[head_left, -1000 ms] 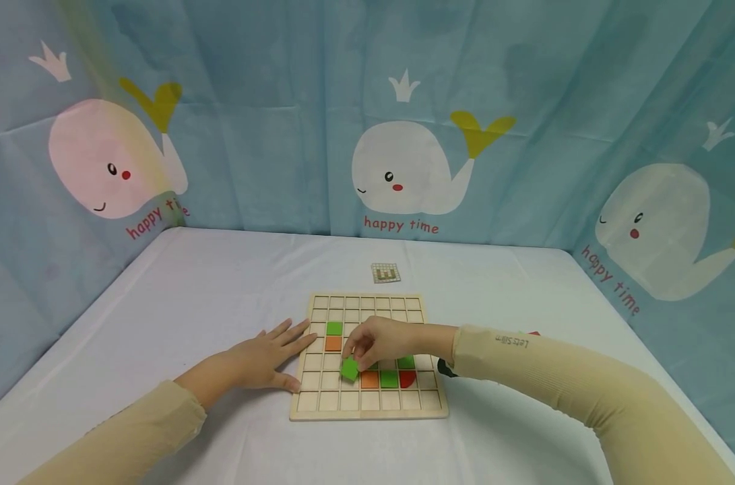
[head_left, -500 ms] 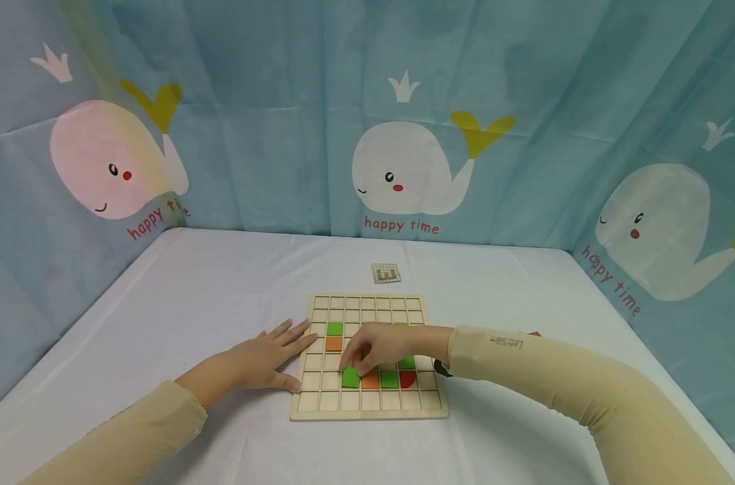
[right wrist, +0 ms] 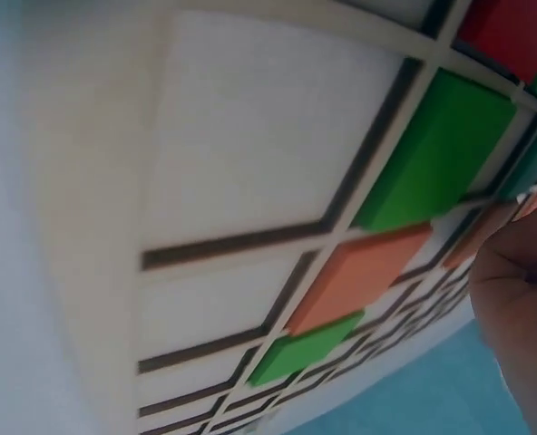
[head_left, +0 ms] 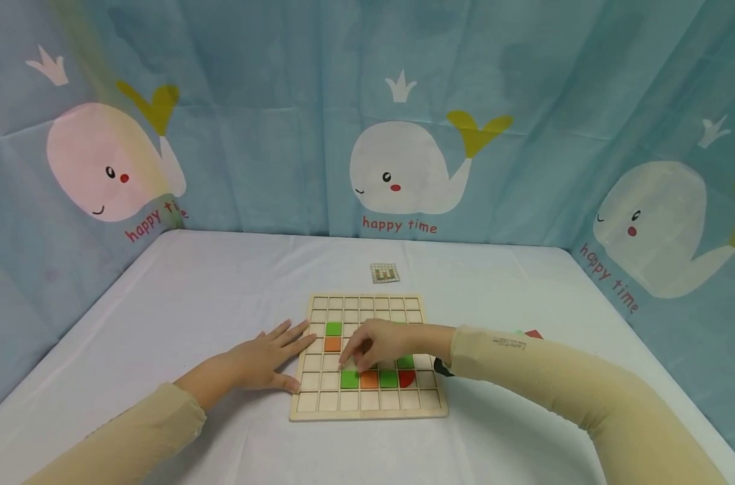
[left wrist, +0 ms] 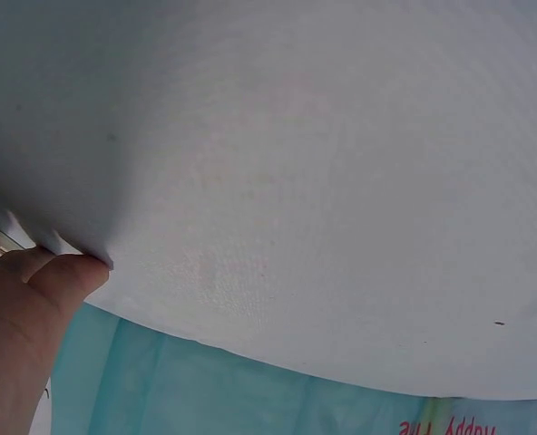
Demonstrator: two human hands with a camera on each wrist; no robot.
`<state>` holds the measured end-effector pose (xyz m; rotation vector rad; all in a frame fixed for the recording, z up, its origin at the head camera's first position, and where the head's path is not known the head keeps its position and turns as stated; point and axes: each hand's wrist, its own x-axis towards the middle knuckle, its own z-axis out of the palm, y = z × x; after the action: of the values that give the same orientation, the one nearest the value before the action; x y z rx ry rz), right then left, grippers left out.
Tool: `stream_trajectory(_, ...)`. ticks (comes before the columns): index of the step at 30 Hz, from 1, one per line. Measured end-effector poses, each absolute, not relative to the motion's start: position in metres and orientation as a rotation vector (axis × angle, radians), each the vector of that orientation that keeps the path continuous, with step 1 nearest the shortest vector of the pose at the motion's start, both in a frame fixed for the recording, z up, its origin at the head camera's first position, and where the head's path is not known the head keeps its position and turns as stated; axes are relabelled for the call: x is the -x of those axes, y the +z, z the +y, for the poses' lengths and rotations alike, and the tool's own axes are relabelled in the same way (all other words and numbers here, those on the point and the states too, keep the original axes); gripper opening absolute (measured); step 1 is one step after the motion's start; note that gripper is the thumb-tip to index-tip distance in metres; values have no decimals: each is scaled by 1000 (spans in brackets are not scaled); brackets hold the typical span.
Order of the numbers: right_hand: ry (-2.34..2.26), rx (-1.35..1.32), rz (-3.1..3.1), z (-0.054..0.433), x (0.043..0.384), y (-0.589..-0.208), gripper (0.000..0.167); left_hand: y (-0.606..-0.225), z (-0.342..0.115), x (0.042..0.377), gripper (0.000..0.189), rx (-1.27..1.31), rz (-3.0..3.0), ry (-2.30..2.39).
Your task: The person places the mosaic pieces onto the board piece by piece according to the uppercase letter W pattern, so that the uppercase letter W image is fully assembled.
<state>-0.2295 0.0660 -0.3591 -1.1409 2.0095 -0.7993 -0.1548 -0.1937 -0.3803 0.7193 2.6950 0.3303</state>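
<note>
A wooden grid board (head_left: 367,415) lies on the white cloth. My left hand (head_left: 254,360) rests with spread fingers along its left edge. Close over the board is my right hand (head_left: 382,343), fingers bent and nothing visible between them. Its index fingertip is right by the far edge of a green square tile (head_left: 349,380), which sits in a cell. An orange tile (head_left: 369,380), another green tile (head_left: 389,379) and a rounded red piece (head_left: 407,379) continue that row. Farther left, a green tile (head_left: 333,329) and an orange tile (head_left: 333,344) fill neighbouring cells. The right hand covers some middle cells.
A small pattern card (head_left: 384,273) lies beyond the board. Red and green pieces (head_left: 533,334) show past the right sleeve (head_left: 525,364), with a dark object (head_left: 443,368) partly under it. A blue whale-print curtain (head_left: 270,168) stands behind the table.
The green tile went from tilted in my right fingers to lying flat in the cell left of the orange one. My right fingers then rose off it slightly; the left hand stayed put.
</note>
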Motion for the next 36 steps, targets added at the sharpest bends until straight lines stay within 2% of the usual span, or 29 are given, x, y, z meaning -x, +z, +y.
stream_trajectory(14,-1028,928,2176,132,237,-335,28,-381,-196,153,95,-697,2691,330)
stream_trajectory(28,-1121,604,2382,224,240,-315,36,-381,-194,152,94,-720,2695,348)
stream_trajectory(36,-1095,580,2469,267,242,-312,40,-379,-193,154,94,-729,2705,318)
